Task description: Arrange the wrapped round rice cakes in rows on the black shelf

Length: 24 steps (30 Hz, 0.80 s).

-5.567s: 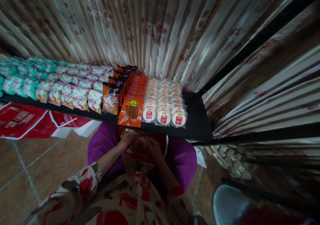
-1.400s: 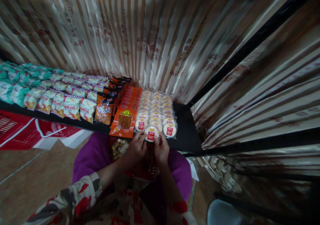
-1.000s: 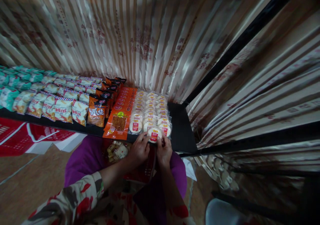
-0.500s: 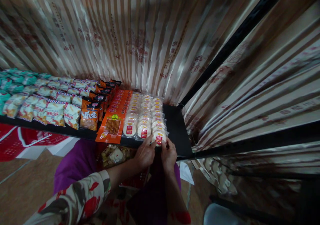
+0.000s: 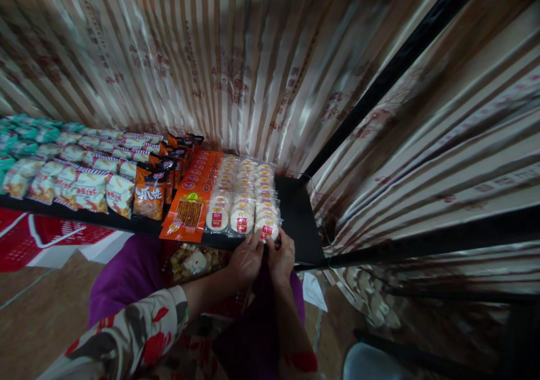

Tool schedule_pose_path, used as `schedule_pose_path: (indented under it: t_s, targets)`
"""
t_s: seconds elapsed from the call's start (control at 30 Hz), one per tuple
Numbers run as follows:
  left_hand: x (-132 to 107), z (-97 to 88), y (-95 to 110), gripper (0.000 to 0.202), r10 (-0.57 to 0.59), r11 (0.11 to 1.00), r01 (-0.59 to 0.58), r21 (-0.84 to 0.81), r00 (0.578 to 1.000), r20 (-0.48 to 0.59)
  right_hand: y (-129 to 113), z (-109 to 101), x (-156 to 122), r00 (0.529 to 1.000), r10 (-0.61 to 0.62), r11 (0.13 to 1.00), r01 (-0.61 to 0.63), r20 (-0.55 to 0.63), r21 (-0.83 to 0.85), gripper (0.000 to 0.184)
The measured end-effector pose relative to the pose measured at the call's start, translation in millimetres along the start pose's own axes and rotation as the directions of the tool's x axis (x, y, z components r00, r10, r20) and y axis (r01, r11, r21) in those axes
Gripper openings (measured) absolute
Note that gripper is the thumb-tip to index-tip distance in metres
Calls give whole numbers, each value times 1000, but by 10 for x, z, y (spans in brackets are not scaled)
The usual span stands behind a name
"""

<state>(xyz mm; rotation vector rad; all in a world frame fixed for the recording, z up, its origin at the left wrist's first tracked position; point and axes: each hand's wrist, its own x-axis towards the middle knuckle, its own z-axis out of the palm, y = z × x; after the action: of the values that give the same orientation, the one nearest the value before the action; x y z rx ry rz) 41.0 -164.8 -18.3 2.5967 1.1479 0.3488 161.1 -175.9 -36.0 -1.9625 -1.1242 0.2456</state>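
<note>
Three rows of round white rice crackers in clear wrappers with red labels lie overlapping on a black shelf (image 5: pixel 298 211). The front rice cracker packet (image 5: pixel 266 225) of the right-hand row is between my two hands at the shelf's front edge. My left hand (image 5: pixel 245 260) has its fingertips closed at the packet's lower left edge. At its lower right edge my right hand (image 5: pixel 281 256) pinches with thumb and fingers. An orange snack packet (image 5: pixel 188 211) lies flat just left of the crackers.
Orange-and-black snack bags (image 5: pixel 148 197), white snack bags (image 5: pixel 90 191) and green packets (image 5: pixel 25 146) stand in rows to the left. A striped curtain (image 5: pixel 236 59) hangs behind. A black post (image 5: pixel 392 81) rises at right. A red basket (image 5: pixel 19 245) is below left.
Both hands have shifted very slightly toward me and left at the front rice cracker packet. The rows on the shelf look the same.
</note>
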Motion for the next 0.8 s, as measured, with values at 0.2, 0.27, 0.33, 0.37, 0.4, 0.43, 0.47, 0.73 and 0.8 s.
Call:
schedule_pose_path:
  t_s: [0.2,0.27,0.33,0.37,0.4,0.43,0.47,0.73,0.8]
  targets:
    - [7,-75,0,33,8,1000,-9,-25,1000,-12,18,54,43,997,-71,997,70,-13,-22,49]
    - [-1,-76,-9,32,21,999,-22,-35,999,-26,11,66,30,996,-85,996,84,-30,-33,50]
    - [-12,-61,-25,31,26,999,-27,-44,999,-32,-4,74,13,994,-95,994,92,-46,-56,52]
    - [-18,-50,-34,30,27,998,-29,-49,999,-38,-12,78,6,994,-100,993,97,-51,-67,52]
    - [-26,-37,-44,29,31,998,-34,-55,999,-45,-18,81,1,993,-107,992,103,-51,-76,52]
    - [-34,-23,-54,29,40,997,-43,-60,998,-50,-21,84,-3,992,-115,990,111,-47,-81,52]
    - [-43,-10,-64,28,48,997,-51,-61,997,-56,-20,87,-6,992,-121,990,117,-45,-81,52]
    - [-237,3,-90,24,89,995,-95,-41,988,-129,25,92,-98,992,-88,996,88,-90,0,57]
    - [-313,-22,-91,23,92,992,-103,-67,985,-146,1,86,-140,991,-81,996,86,-107,37,54]
